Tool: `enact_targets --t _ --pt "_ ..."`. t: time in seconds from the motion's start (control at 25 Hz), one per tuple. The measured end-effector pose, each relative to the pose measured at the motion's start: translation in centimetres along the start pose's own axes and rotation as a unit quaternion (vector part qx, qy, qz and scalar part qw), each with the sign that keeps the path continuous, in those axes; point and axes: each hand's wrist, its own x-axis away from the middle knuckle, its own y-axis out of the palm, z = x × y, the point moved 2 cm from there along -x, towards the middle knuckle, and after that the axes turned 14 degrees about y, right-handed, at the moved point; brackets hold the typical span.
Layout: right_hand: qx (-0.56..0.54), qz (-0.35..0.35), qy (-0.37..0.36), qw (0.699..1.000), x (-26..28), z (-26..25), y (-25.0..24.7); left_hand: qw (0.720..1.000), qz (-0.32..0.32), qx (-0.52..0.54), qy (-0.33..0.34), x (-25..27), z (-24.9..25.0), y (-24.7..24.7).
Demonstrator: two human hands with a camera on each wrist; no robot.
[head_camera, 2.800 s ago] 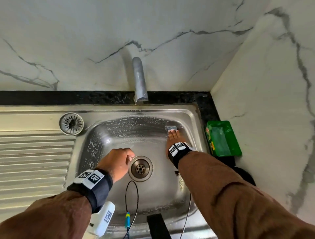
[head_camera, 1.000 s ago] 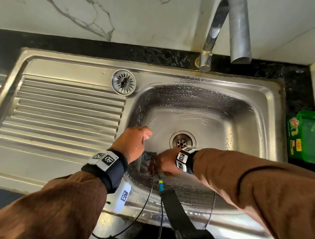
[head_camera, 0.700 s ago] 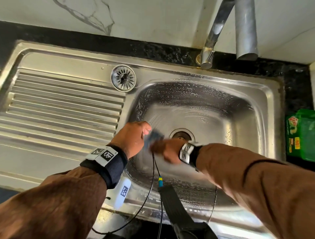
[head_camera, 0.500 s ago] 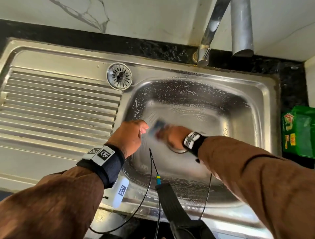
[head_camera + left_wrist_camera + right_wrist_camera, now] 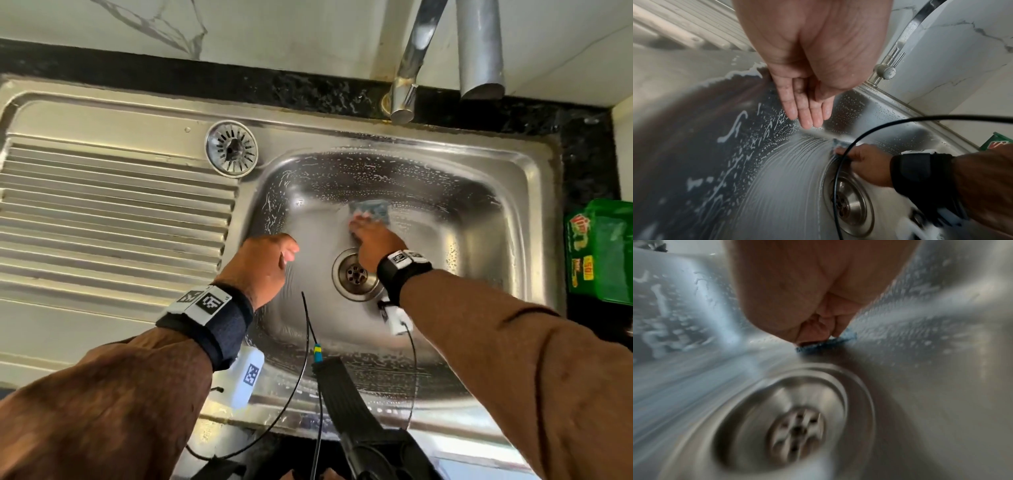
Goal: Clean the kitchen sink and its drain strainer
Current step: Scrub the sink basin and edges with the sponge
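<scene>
The steel sink (image 5: pixel 479 192) is streaked with soap foam. Its drain (image 5: pixel 356 274) lies open at the basin's middle. The round drain strainer (image 5: pixel 231 149) sits out on the rim at the drainboard's far corner. My right hand (image 5: pixel 363 222) grips a blue scrub pad (image 5: pixel 371 207) and presses it on the basin floor just beyond the drain. The right wrist view shows curled fingers (image 5: pixel 813 331) on the pad (image 5: pixel 826 342) above the drain (image 5: pixel 797 431). My left hand (image 5: pixel 267 263) hovers at the basin's left wall, its fingers (image 5: pixel 807 110) hanging loose and holding nothing.
A steel faucet spout (image 5: pixel 479 51) and its lever (image 5: pixel 404 96) overhang the sink's back edge. A green soap tub (image 5: pixel 606 250) stands on the black counter at the right. The ribbed drainboard (image 5: pixel 113 212) stretches left. Thin black cables (image 5: pixel 308 342) dangle over the near rim.
My right hand has swept the pad from the basin's near left, across the drain, to the far side beyond it. The left hand has stayed at the left wall.
</scene>
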Motion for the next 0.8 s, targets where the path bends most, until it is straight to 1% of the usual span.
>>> enact_targets --t 0.04,0.08,0.12,0.16,0.2,0.24,0.28,0.32,0.36,0.4,0.44,0.48,0.52,0.56,0.6,0.64,0.68,0.72,0.76,0.8 --pt "0.015 -0.014 -0.076 0.997 1.7 -1.1 1.5 1.0 0.002 0.003 0.004 -0.2 0.2 0.1" --pt "0.035 -0.109 -0.151 0.982 4.7 -3.2 3.2 1.0 0.008 0.007 0.011 -0.5 0.4 0.2" --pt "0.026 -0.185 -0.217 0.958 7.3 -4.5 4.4 1.0 0.013 0.012 0.015 -0.7 0.6 0.2" --pt "0.027 -0.254 -0.227 0.94 8.4 -4.2 4.2 1.0 0.014 0.016 0.018 -0.8 0.8 0.2" --pt "0.02 -0.233 -0.208 0.95 7.2 -3.4 3.5 0.999 0.013 0.019 0.023 -1.0 1.1 0.3" --pt "0.03 -0.174 -0.147 0.973 4.6 -2.2 2.4 0.999 0.01 0.021 0.027 -1.1 1.3 0.5" --pt "0.008 -0.063 -0.049 0.997 1.8 0.0 1.0 0.999 0.007 0.024 0.029 -1.1 1.5 0.7" --pt "-0.015 0.044 0.065 0.997 0.3 2.2 -0.5 0.999 0.005 0.027 0.03 -1.0 1.7 0.8" --pt "-0.027 0.067 0.134 0.988 0.1 2.9 -0.7 0.999 0.003 0.03 0.029 -1.2 1.9 0.9" --pt "-0.034 0.054 0.122 0.991 0.8 2.1 -0.1 0.999 0.0 0.031 0.031 -1.3 2.0 1.0" --pt "-0.036 0.024 -0.003 0.999 1.5 0.1 1.7 0.999 -0.005 0.03 0.034 -1.4 2.2 1.1" --pt "-0.019 -0.072 -0.128 0.989 3.7 -2.5 3.3 0.999 -0.008 0.029 0.038 -1.6 2.4 1.2" --pt "0.01 -0.146 -0.199 0.969 5.3 -3.7 4.2 0.999 -0.009 0.027 0.043 -1.9 2.7 1.1" --pt "0.03 -0.163 -0.208 0.964 5.8 -3.7 3.7 0.999 -0.009 0.025 0.046 -2.1 2.9 1.1" --pt "0.005 -0.095 -0.168 0.981 4.4 -2.4 3.6 0.999 -0.009 0.026 0.046 -2.3 3.1 1.1" --pt "-0.022 -0.013 -0.034 0.999 2.8 -0.5 2.8 0.999 -0.01 0.027 0.044 -2.5 3.2 1.1" --pt "-0.044 0.044 0.17 0.984 2.1 2.4 2.1 0.999 -0.01 0.03 0.039 -2.6 3.3 1.1" --pt "-0.025 0.017 0.324 0.946 2.4 3.7 1.4 0.999 -0.01 0.034 0.034 -2.7 3.5 1.1" --pt "-0.048 0.0 0.363 0.93 2.6 3.2 1.0 0.999 -0.011 0.035 0.035 -2.8 3.6 1.1" --pt "-0.053 0.01 0.289 0.956 2.8 1.6 1.4 0.999 -0.014 0.032 0.042 -2.9 3.9 1.2"
